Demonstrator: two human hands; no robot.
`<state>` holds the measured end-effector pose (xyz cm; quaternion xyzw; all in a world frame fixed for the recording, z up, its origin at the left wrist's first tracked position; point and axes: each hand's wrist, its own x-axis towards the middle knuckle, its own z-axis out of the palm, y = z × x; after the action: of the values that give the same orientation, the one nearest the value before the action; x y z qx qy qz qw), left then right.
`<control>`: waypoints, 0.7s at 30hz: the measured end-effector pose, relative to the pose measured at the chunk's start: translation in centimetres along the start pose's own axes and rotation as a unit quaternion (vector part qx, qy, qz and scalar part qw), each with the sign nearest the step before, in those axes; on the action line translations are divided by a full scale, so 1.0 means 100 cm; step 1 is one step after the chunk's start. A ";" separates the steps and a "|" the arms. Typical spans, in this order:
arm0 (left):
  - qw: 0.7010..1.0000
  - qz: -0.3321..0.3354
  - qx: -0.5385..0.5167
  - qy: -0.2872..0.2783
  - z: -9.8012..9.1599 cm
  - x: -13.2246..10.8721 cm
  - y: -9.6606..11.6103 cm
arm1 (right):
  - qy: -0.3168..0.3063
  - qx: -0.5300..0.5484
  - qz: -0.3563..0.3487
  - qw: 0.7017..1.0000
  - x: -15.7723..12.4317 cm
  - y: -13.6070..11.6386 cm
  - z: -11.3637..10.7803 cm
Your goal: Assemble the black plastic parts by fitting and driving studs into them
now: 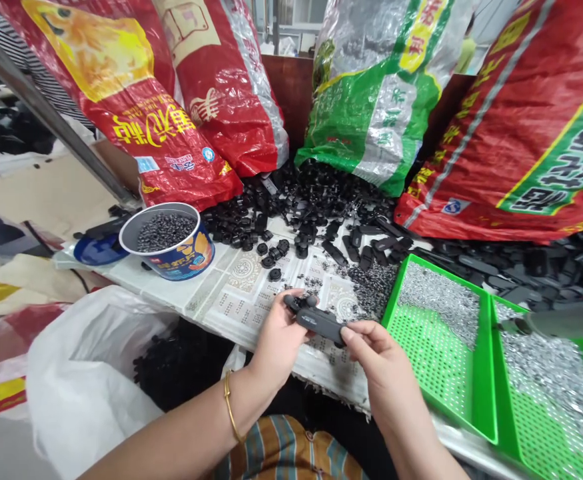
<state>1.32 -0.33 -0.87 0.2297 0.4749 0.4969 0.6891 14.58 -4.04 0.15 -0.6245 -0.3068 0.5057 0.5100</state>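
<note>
Both hands hold one long black plastic part above the near edge of the table. My left hand grips its left end, where small round black pieces stick up by the fingers. At the other end, my right hand pinches the part between thumb and fingers. Pale lettering shows on its upper face, too small to read. Just beyond the hands lie loose small black bits and several round black wheel-like pieces. The undersides of the fingers are hidden.
At left stands a blue tub of small dark pieces. Green perforated trays with small shiny metal pieces lie at right. A heap of black parts lies beneath large red and green sacks. A white bag hangs lower left.
</note>
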 end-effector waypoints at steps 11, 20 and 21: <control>0.997 0.002 -0.058 -0.060 -0.005 -0.016 0.002 | 0.016 -0.012 -0.018 1.000 0.007 0.013 0.013; 0.997 0.026 -0.058 -0.035 -0.006 -0.013 -0.007 | 0.028 -0.067 -0.053 0.996 0.006 0.022 0.018; 0.997 0.029 -0.058 -0.037 -0.005 -0.014 -0.006 | 0.026 -0.072 -0.055 0.996 0.007 0.023 0.017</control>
<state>1.06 -1.91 -1.03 0.2209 0.4124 0.5345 0.7039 12.84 -3.53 -2.16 -0.6546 -0.3636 0.4371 0.4982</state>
